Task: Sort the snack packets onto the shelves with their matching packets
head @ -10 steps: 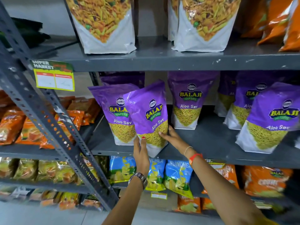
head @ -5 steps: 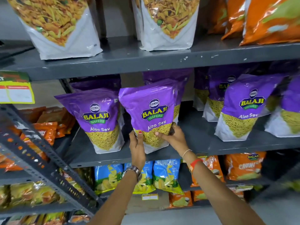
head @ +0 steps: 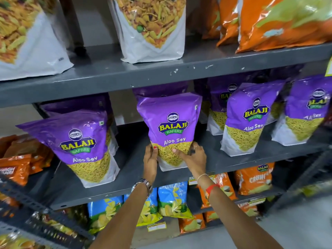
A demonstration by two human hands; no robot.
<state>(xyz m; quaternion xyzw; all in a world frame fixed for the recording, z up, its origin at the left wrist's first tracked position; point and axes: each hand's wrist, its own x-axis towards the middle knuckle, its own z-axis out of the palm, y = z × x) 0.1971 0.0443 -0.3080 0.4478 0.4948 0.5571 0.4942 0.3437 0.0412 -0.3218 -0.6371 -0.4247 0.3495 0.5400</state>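
A purple Aloo Sev packet stands upright on the grey middle shelf, near its middle. My left hand grips its lower left edge and my right hand holds its lower right corner. More purple Aloo Sev packets stand alongside: one at the left, two at the right, and others behind them in shadow.
The top shelf carries white mixture packets and orange packets. Below are blue chip packets and orange packets. A neighbouring rack at the left holds orange packets. Grey floor shows at the bottom right.
The held packet went from tilted against its left neighbour to upright and apart from it, further right on the shelf. Both hands stayed on its base; the camera moved closer.
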